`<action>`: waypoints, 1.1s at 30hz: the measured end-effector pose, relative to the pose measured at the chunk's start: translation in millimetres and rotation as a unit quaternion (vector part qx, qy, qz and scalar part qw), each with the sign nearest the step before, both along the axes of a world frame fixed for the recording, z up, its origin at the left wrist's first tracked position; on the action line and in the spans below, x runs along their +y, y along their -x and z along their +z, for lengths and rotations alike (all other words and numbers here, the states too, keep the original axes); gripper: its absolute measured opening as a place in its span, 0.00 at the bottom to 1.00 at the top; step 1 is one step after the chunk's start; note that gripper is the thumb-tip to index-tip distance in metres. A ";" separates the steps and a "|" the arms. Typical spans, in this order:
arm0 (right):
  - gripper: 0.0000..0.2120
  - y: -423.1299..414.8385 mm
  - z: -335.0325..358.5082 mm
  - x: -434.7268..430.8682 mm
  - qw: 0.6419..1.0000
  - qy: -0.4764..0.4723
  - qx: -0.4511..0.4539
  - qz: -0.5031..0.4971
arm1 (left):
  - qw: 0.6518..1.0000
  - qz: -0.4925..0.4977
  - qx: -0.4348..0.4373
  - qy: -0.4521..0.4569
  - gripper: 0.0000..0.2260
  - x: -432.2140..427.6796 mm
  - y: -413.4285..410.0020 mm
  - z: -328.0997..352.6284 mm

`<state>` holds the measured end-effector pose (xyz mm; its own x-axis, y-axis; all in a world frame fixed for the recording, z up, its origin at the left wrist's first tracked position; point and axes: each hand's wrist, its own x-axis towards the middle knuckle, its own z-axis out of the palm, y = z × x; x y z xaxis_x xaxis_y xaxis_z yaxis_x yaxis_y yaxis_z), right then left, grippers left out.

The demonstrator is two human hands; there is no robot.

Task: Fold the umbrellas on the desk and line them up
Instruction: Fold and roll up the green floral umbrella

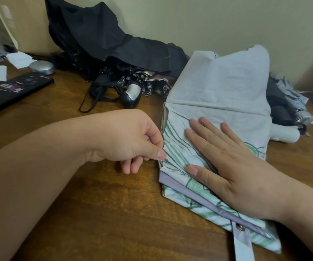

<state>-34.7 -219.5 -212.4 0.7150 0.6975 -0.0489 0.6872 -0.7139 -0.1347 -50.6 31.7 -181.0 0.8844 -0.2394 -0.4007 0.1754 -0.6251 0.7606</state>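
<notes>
Right hand (236,166) flat, I pin the white green-lined fabric umbrella (217,87) mid-right so my pinching left hand (131,136) can square its edge.

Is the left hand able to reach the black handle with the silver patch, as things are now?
Probably yes: only bare desk lies between the left hand and the black handle. The hand would first release the white umbrella fabric it pinches.
</notes>
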 end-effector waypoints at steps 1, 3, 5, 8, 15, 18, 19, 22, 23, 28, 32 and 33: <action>0.38 -0.2 0.2 0.2 1.000 0.003 -0.001 0.000 | 1.000 0.000 -0.004 -0.013 0.06 0.3 0.0 -0.2; 0.39 -0.3 0.7 0.5 1.000 0.008 0.000 0.000 | 0.999 0.004 -0.015 -0.040 0.06 0.3 0.0 0.4; 0.39 -0.2 1.5 1.0 1.000 0.016 0.001 -0.001 | 0.995 0.004 -0.024 -0.099 0.06 -1.7 1.6 3.0; 0.40 -0.1 2.3 1.6 1.000 0.022 0.002 -0.001 | 0.970 0.007 -0.177 -0.169 0.06 -5.2 5.6 4.2; 0.42 1.5 4.3 4.1 0.998 0.058 -0.006 -0.006 | 0.883 -0.155 -0.388 -0.211 0.22 -23.7 2.6 -8.7; 0.42 1.6 5.1 4.0 0.998 0.064 -0.004 -0.004 | 0.881 -0.216 -0.234 -0.351 0.32 -23.4 -6.9 -16.6; 0.43 1.3 5.1 3.7 0.998 0.066 -0.003 -0.003 | 0.873 -0.225 -0.220 -0.372 0.33 -22.0 -8.1 -16.4; 0.43 1.1 5.7 3.2 0.998 0.067 0.000 -0.002 | 0.886 -0.234 -0.155 -0.368 0.31 -13.5 -3.7 -9.1; 0.43 1.2 5.7 3.1 0.998 0.068 0.000 -0.002 | 0.897 -0.233 -0.142 -0.348 0.30 -9.3 -1.2 -6.7; 0.47 1.9 6.2 2.0 0.998 0.064 0.002 0.002 | 0.923 -0.152 -0.231 -0.267 0.15 0.2 12.0 20.2; 0.49 1.6 6.4 2.3 0.998 0.064 -0.007 0.008 | 0.921 -0.129 -0.285 -0.230 0.06 -4.9 19.6 26.3; 0.48 1.6 6.0 2.6 0.998 0.065 -0.008 0.011 | 0.919 -0.135 -0.288 -0.231 0.07 -4.8 19.5 25.5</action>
<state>-36.3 -216.9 -206.4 0.7011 0.7015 -0.1284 0.7041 -0.7094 -0.0308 -70.1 26.9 -155.5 0.9145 -0.4045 0.0021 -0.3837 -0.8658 0.3211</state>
